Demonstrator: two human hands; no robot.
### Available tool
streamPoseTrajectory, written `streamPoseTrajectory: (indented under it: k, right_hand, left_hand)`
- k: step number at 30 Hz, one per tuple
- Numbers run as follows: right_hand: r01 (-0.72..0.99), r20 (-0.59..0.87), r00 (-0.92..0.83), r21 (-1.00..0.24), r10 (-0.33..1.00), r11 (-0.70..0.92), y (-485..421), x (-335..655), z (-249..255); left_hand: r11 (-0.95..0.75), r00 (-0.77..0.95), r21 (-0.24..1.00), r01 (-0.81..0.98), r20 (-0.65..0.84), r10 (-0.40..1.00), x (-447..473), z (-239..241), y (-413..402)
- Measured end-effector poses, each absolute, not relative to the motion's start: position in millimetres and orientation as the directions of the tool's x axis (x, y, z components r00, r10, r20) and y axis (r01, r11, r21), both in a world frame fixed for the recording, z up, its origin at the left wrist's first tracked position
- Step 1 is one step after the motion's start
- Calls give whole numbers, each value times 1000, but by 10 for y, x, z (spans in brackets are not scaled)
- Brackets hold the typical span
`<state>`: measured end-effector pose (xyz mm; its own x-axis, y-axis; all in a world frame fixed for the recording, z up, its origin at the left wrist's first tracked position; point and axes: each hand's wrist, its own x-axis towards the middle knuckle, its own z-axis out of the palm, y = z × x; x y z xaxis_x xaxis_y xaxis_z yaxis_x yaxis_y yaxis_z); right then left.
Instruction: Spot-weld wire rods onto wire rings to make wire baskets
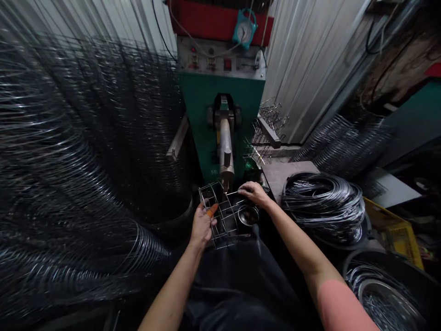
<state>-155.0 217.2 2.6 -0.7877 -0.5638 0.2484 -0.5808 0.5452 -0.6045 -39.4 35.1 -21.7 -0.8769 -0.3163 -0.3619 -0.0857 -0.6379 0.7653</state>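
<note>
Filling the left of the frame, coiled wire hoops [86, 138] hang in dense rows; at lower centre, the left hand [201, 225] clenches a wire basket frame [220, 218] and an orange-tipped object [212, 210], below a green spot welder [196, 105]; the right hand [251, 193] closes over the frame's far end, just above a steel bowl [248, 215]; a black-and-silver wire coil [324, 207] lies at right.

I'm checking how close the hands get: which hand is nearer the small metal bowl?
Right. The right hand is just behind the metal bowl, while the left hand is farther away, across the wire basket.
</note>
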Motion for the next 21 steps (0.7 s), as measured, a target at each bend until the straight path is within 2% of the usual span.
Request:
streamPoseTrajectory:
  k: [13,16,19,21]
  right_hand:
    - [-566,166,-796,-542,-582,620,2127,-1682,82]
    - [-595,232,-789,-520,-570,612,2197,-1629,35]
    - [-615,366,-788,-499,-495,610,2374,-1541,-45]
    - [-608,403,-793,-488,-456,626,2502,-1493,-123]
  left_hand:
    - [-664,-859,734,-145,-427,-284,-506,-197,337]
    - [-654,-863,743,-140,-416,-287,-510,-222,333]
    - [-646,-869,753,-125,-397,-295,-518,-235,331]
    - [-642,-875,760,-106,-377,-302,-523,-230,333]
